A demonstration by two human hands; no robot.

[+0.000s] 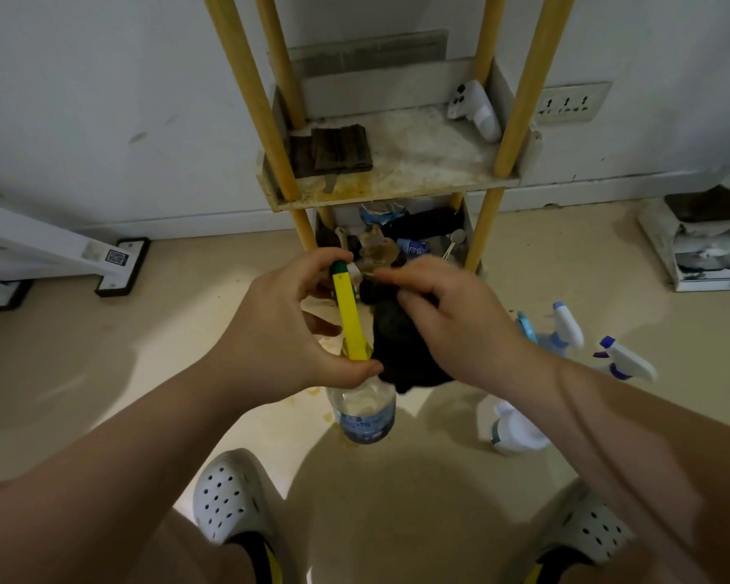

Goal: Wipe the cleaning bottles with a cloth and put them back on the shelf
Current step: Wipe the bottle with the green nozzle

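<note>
Head view: left hand point(287, 330) grips bottle point(365, 410) by yellow top point(348, 314). Right hand point(452, 318) clutches cloth point(401, 351) against top's right side. Bottle axis runs near-far: base toward viewer, top toward shelf point(397, 183) dead ahead. Middle tier: folded rag point(334, 151) left, controller point(477, 109) far right. Bottom tier cluttered. Spray bottles point(565, 326) on floor point(144, 351), right.

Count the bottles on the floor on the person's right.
3: a blue-tipped spray bottle nearest the shelf, a purple-nozzled spray bottle right of it, a white bottle closest to the person. The right arm may hide more.
</note>
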